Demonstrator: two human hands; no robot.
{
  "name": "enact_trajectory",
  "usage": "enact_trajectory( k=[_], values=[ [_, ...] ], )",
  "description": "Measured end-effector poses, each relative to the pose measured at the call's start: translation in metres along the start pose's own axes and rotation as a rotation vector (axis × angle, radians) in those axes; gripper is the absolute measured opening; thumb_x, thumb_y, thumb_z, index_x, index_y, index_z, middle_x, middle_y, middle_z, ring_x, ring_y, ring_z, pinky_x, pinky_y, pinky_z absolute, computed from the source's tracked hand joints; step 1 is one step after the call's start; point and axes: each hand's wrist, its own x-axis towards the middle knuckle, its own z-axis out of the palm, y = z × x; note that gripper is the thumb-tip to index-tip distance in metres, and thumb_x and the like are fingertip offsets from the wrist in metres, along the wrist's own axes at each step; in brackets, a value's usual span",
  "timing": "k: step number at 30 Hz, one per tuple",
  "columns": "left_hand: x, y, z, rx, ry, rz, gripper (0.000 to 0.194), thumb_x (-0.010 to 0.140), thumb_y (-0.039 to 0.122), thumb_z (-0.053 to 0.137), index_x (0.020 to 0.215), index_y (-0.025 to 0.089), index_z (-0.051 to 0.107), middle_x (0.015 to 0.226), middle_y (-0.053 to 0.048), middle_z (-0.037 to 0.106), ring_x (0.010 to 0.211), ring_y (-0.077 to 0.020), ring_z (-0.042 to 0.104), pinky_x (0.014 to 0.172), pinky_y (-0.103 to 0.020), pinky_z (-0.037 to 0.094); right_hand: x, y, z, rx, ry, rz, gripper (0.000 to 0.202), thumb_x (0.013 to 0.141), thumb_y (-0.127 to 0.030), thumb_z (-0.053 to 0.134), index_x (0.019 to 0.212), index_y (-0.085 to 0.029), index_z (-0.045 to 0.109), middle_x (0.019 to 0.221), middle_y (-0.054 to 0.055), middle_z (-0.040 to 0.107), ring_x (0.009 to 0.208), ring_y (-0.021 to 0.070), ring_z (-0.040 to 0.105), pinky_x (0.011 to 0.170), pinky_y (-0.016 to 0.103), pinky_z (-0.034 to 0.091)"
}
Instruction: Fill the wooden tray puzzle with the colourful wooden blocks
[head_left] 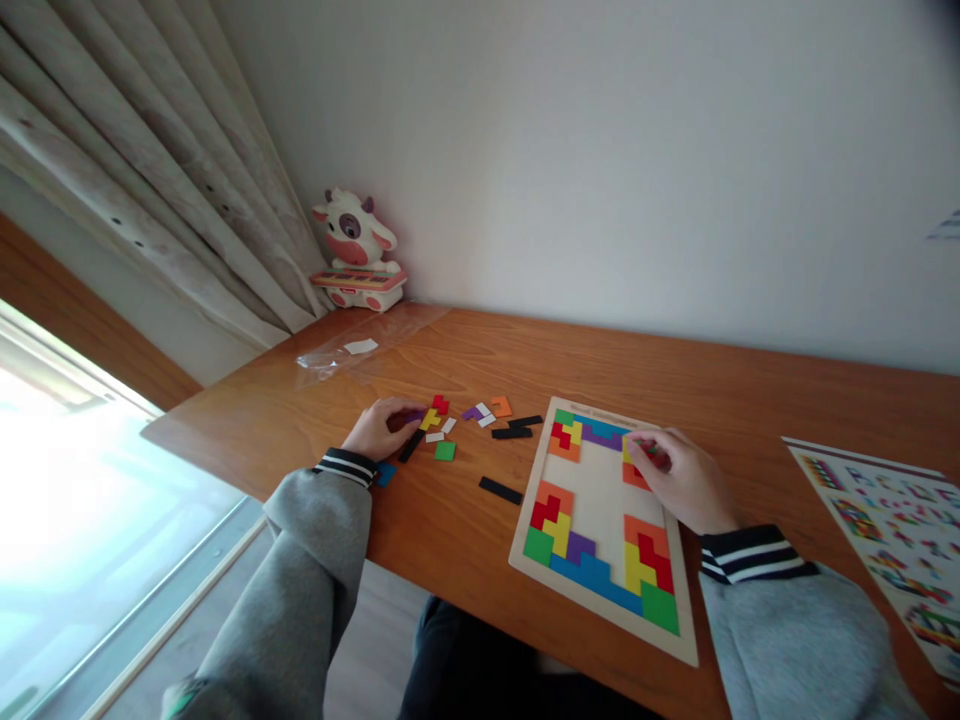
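My left hand point(381, 428) is at the left side of the loose pieces, its fingers closed on a purple piece point(412, 416), next to a yellow piece point(430, 420) and a black strip point(411, 446). My right hand point(679, 470) is over the upper right of the wooden puzzle board point(600, 638), fingers together by red and yellow pieces; what they hold, if anything, is mostly hidden. Coloured pieces fill the board's corners and edges, while its middle shows bare wood. A green square point(445, 451) and a blue piece point(385, 474) lie loose on the table.
Black strips point(500, 490) and an orange piece point(501, 406) lie left of the board. A cow toy point(358, 250) stands at the back left, near a clear plastic bag point(330, 361). A printed sheet point(892, 540) lies at the right.
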Motion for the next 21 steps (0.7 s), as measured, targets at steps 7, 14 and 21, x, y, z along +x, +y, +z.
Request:
enact_trajectory(
  k=[7, 14, 21],
  values=[
    [0.002, -0.006, 0.01, -0.199, 0.043, -0.169, 0.056, 0.075, 0.062, 0.068, 0.108, 0.017, 0.068, 0.103, -0.011, 0.075, 0.09, -0.0245, 0.072, 0.083, -0.04, 0.06, 0.0, -0.001, 0.0, 0.004, 0.001, -0.001, 0.036, 0.089, -0.05, 0.05, 0.094, -0.02, 0.07, 0.088, 0.008, 0.068, 0.072, 0.0206, 0.064, 0.066, 0.034, 0.051],
    [0.002, 0.003, 0.009, -0.122, 0.114, -0.121, 0.053, 0.076, 0.061, 0.069, 0.106, 0.019, 0.069, 0.101, -0.008, 0.075, 0.09, -0.0224, 0.07, 0.085, -0.038, 0.059, 0.001, -0.002, -0.001, -0.005, -0.002, -0.003, 0.034, 0.089, -0.047, 0.05, 0.095, -0.02, 0.07, 0.091, 0.009, 0.069, 0.073, 0.0208, 0.065, 0.067, 0.034, 0.051],
    [0.026, 0.067, 0.016, -0.221, 0.267, 0.078, 0.044, 0.077, 0.054, 0.072, 0.102, 0.018, 0.07, 0.098, -0.007, 0.074, 0.091, -0.0215, 0.068, 0.086, -0.037, 0.057, 0.001, -0.009, -0.003, 0.046, 0.039, 0.007, 0.032, 0.091, -0.046, 0.05, 0.096, -0.02, 0.069, 0.093, 0.009, 0.07, 0.078, 0.0214, 0.065, 0.071, 0.036, 0.052]
  ],
)
